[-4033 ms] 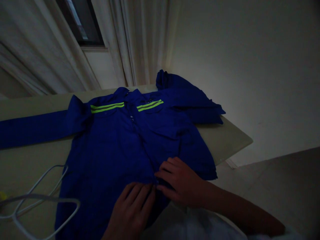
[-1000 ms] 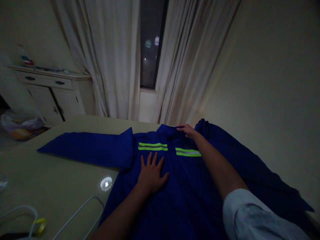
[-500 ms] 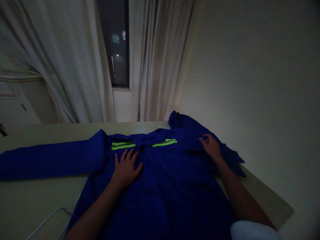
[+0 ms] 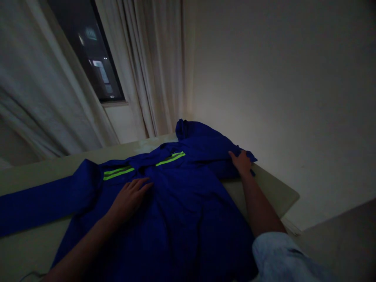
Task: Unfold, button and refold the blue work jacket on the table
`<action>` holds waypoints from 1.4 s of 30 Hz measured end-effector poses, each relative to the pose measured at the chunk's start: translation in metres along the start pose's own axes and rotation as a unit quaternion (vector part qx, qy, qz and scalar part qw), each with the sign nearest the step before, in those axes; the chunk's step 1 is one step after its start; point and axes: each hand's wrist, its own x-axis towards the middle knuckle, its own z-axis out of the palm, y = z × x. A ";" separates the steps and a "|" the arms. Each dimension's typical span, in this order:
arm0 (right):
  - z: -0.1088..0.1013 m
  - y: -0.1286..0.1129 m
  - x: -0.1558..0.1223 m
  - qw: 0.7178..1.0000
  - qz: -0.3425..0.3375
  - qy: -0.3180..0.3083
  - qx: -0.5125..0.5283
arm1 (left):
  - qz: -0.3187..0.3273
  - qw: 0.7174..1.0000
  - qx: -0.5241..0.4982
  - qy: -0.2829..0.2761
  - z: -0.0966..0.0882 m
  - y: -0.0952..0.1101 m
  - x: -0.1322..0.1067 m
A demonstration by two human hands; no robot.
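A blue work jacket [image 4: 179, 211] with neon yellow-green chest stripes [image 4: 169, 159] lies front up on a pale table [image 4: 273, 192]. My left hand [image 4: 131, 196] rests flat on the chest just under the left stripe, fingers stretched out. My right hand [image 4: 242, 162] sits at the cuff end of the bunched right sleeve [image 4: 205, 147] near the table's right edge, fingers curled into the fabric. The jacket's other sleeve [image 4: 35, 203] stretches out flat to the left.
Pale curtains [image 4: 141, 78] and a dark window [image 4: 88, 51] stand behind the table. A bare wall [image 4: 279, 90] runs along the right. The table's right corner [image 4: 295, 194] drops off to the floor [image 4: 337, 231].
My right hand went from the collar out along the right sleeve to its cuff end. My left hand stayed flat on the chest. The view swung to the right.
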 end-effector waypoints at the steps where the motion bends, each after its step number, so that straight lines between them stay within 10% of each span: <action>1: 0.005 0.005 0.004 1.000 0.001 -0.001 0.022 | 0.006 1.000 -0.007 -0.001 -0.007 0.016 -0.003; 8: 0.033 0.026 0.025 0.985 -0.047 0.032 0.160 | 0.033 0.982 -0.077 -0.167 -0.033 0.103 -0.039; 20: 0.046 0.031 0.029 0.969 -0.066 0.064 0.230 | -0.139 0.929 -0.023 -0.343 -0.053 0.070 -0.074; 27: 0.037 0.024 0.020 0.977 -0.070 0.041 0.195 | 0.013 0.978 -0.098 -0.185 -0.041 0.086 -0.059; 33: 0.034 0.022 0.020 0.978 -0.062 0.043 0.194 | -0.110 0.955 -0.263 -0.076 -0.030 0.117 -0.039; 39: 0.035 0.022 0.022 0.974 -0.050 0.043 0.215 | -0.253 0.833 -0.489 -0.054 -0.033 0.120 -0.053; 42: 0.037 0.020 0.025 0.956 0.009 0.037 0.292 | -0.237 0.881 -0.409 -0.029 -0.022 0.115 -0.094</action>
